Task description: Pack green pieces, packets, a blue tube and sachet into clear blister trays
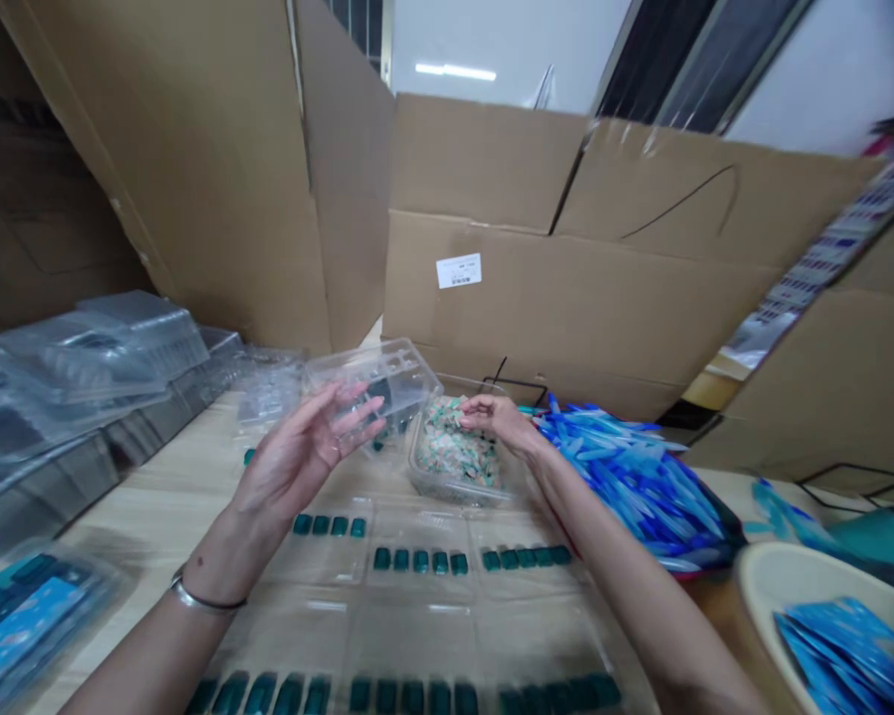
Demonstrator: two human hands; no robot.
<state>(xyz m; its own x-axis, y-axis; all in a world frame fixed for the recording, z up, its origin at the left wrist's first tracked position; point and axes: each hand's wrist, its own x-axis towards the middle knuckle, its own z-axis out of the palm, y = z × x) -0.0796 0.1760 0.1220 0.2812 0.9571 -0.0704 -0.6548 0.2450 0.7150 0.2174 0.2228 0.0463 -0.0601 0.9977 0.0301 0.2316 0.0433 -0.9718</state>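
My left hand (302, 447) is raised with its palm turned up and fingers apart, holding nothing. Just behind its fingertips stands a clear plastic box (409, 377) with something dark green in or behind it. My right hand (505, 422) reaches over a clear tub (447, 489) heaped with small white, green and orange bits (454, 442). Its fingers are bent together at the heap; whatever they pinch is too small to make out. Below both hands lie clear trays (409, 621) with rows of dark green blocks (421, 562) in their compartments.
A pile of blue pointed sticks (633, 477) lies to the right, beside a cream bucket (760, 586) with blue packets (849, 645). Stacked clear plastic cases (134, 348) fill the left. A packed case (30, 626) lies front left. Cardboard walls (492, 318) close off the back.
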